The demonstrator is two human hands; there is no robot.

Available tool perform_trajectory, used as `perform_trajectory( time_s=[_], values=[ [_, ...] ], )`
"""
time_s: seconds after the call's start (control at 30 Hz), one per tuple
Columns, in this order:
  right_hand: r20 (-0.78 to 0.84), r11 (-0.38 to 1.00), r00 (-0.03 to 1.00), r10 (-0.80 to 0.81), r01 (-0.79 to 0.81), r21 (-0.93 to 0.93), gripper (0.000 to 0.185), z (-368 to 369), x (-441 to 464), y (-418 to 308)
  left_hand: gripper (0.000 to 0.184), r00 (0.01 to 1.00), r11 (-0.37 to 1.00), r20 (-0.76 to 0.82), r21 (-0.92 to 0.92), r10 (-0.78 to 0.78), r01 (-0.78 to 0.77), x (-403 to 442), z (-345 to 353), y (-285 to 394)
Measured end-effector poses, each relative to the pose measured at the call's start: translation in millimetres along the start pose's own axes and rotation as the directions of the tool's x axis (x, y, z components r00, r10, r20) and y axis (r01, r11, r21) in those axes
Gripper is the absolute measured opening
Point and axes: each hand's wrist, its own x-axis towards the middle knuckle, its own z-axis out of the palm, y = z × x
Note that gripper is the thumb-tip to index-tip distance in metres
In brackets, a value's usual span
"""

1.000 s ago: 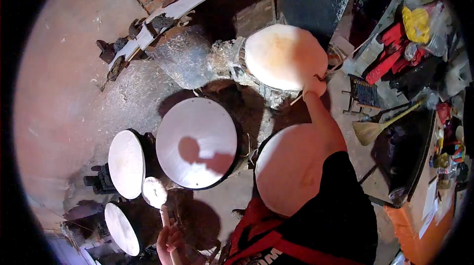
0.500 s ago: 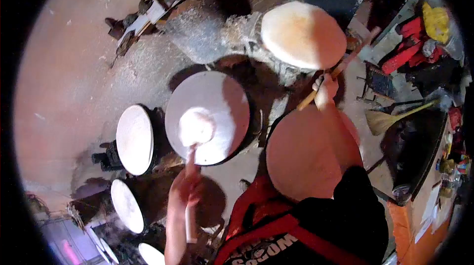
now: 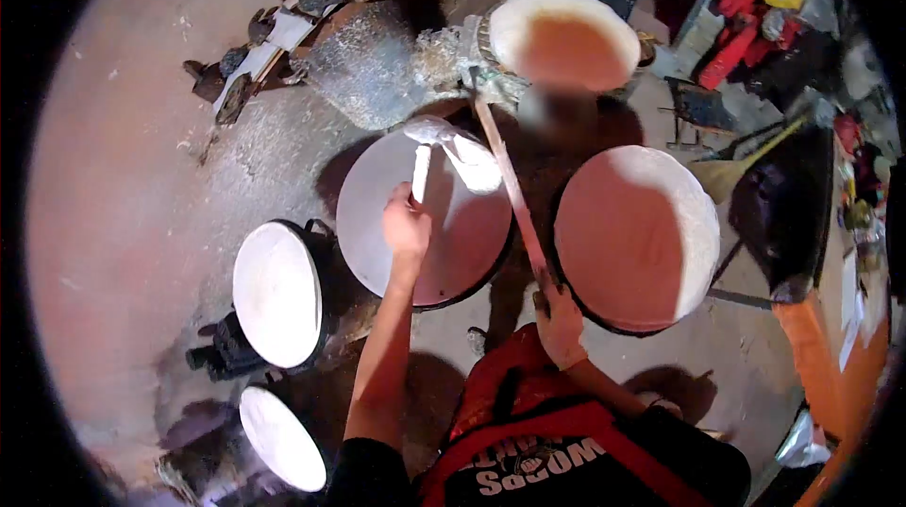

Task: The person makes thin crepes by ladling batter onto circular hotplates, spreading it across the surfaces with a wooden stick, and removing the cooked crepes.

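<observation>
My left hand (image 3: 407, 224) grips the pale handle of a ladle (image 3: 429, 130) over the round grey griddle (image 3: 377, 195). White batter (image 3: 474, 165) runs from the ladle's right side onto the griddle's upper part. A long flat wooden stick (image 3: 505, 167) is held in my right hand (image 3: 561, 323), its far end reaching up past the griddle's right edge. To the right of that hand lies a large round pan (image 3: 618, 243) with a pale, partly shadowed surface.
Beyond the griddle is a round container (image 3: 566, 44) filled with pale material. Two white discs (image 3: 277, 295) (image 3: 282, 438) stand at the left. A broom (image 3: 722, 177), a dark pan (image 3: 779, 214) and red gloves (image 3: 731, 49) are at the right.
The ladle has moved up over the griddle and tilted, with batter now coming out. My right hand has come down and left, and the stick now points up and left.
</observation>
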Motion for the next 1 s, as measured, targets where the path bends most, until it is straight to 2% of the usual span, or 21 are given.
perform_trajectory(
  time_s=[0.03, 0.13, 0.17, 0.2, 0.23, 0.27, 0.37, 0.4, 0.43, 0.47, 0.5, 0.6, 0.67, 0.73, 0.77, 0.8, 0.83, 0.93, 0.97, 1.0],
  values=[
    [-0.052, 0.998, 0.998, -0.029, 0.026, -0.057, 0.056, 10.7, -7.2, -1.8, 0.010, 0.999, 1.000, -0.028, 0.001, 0.023, -0.023, 0.8, -14.3, 8.9],
    [0.124, 0.979, 0.978, 0.165, -0.178, 0.099, 0.051, 50.0, -12.3, -25.7, 0.013, 0.994, 0.997, -0.085, -0.019, 0.074, -0.076, 3.8, -41.1, -1.2],
    [-0.144, 0.959, 0.988, -0.056, 0.093, 0.267, 0.043, 75.4, -5.3, -33.0, 0.014, 0.986, 0.994, -0.125, -0.022, 0.108, -0.111, 5.1, -47.4, -14.9],
    [-0.041, 0.895, 0.999, 0.036, -0.014, 0.446, 0.042, 92.7, 7.0, -35.0, 0.015, 0.976, 0.989, -0.166, -0.024, 0.139, -0.145, 6.3, -54.0, -25.9],
    [0.075, 0.790, 0.991, 0.107, -0.131, 0.599, 0.040, 103.3, 19.6, -34.6, 0.017, 0.986, 0.990, -0.126, -0.072, 0.108, -0.118, 8.1, -62.7, -29.6],
    [0.161, 0.668, 0.977, 0.141, -0.214, 0.713, 0.041, 105.6, 21.4, -34.8, 0.018, 0.983, 0.980, -0.151, -0.149, 0.107, -0.129, 8.2, -69.8, -34.5],
    [0.355, 0.257, 0.912, 0.205, -0.400, 0.880, 0.044, 100.9, 22.1, -35.8, 0.022, 0.993, 0.988, -0.107, -0.144, 0.043, -0.058, -15.7, -96.1, -44.0],
    [0.295, 0.286, 0.920, 0.256, -0.364, 0.886, 0.044, 102.8, 18.9, -38.8, 0.024, 0.997, 0.988, -0.081, -0.152, -0.007, -0.005, -19.6, -105.9, -48.3],
    [0.244, 0.314, 0.919, 0.310, -0.341, 0.886, 0.044, 109.1, 3.9, -41.4, 0.029, 0.996, 0.951, -0.040, -0.302, -0.085, 0.069, -29.4, -118.8, -53.8],
    [0.188, 0.343, 0.913, 0.361, -0.318, 0.884, 0.044, 114.4, -5.0, -45.0, 0.029, 0.995, 0.949, -0.067, -0.310, -0.078, 0.054, -38.4, -130.5, -59.7],
    [0.179, 0.362, 0.902, 0.393, -0.330, 0.872, 0.043, 113.9, -7.4, -56.6, 0.025, 0.988, 0.903, -0.014, -0.408, -0.152, 0.133, -48.6, -142.9, -60.7],
    [0.170, 0.367, 0.897, 0.408, -0.331, 0.870, 0.041, 128.0, -8.9, -87.2, 0.011, 0.946, 0.717, 0.167, -0.620, -0.276, 0.319, -91.6, -174.3, -65.3],
    [0.160, 0.476, 0.933, 0.322, -0.305, 0.825, 0.042, 132.3, 12.9, -103.9, 0.015, 0.895, 0.528, 0.239, -0.738, -0.377, 0.420, -124.6, -178.3, -75.0],
    [0.125, 0.593, 0.962, 0.245, -0.250, 0.765, 0.042, 145.6, 39.2, -103.4, 0.018, 0.809, 0.365, 0.375, -0.750, -0.452, 0.551, -155.7, -184.8, -84.3],
    [0.201, 0.594, 0.952, 0.229, -0.300, 0.747, 0.039, 145.9, 49.9, -94.1, 0.018, 0.788, 0.290, 0.440, -0.759, -0.430, 0.583, -173.4, -179.7, -95.4],
    [0.276, 0.595, 0.937, 0.215, -0.349, 0.724, 0.037, 142.9, 59.7, -83.5, 0.016, 0.716, 0.236, 0.509, -0.711, -0.478, 0.662, -186.3, -180.8, -95.9],
    [0.350, 0.597, 0.915, 0.201, -0.397, 0.697, 0.036, 139.1, 64.1, -71.8, 0.016, 0.665, 0.128, 0.590, -0.697, -0.458, 0.706, -198.3, -180.7, -103.5],
    [0.407, 0.491, 0.907, 0.106, -0.404, 0.772, 0.038, 98.0, 43.2, -66.2, 0.015, 0.538, -0.264, 0.789, -0.609, -0.297, 0.748, -239.5, -169.0, -147.5],
    [0.360, 0.489, 0.911, 0.203, -0.413, 0.769, 0.033, 83.4, 27.3, -72.1, 0.015, 0.508, -0.395, 0.833, -0.552, -0.219, 0.734, -251.6, -165.5, -155.7],
    [0.242, 0.561, 0.950, 0.198, -0.312, 0.767, 0.033, 90.1, 24.7, -52.3, 0.016, 0.493, -0.404, 0.823, -0.568, -0.281, 0.717, -259.9, -165.5, -152.1]
  ],
)
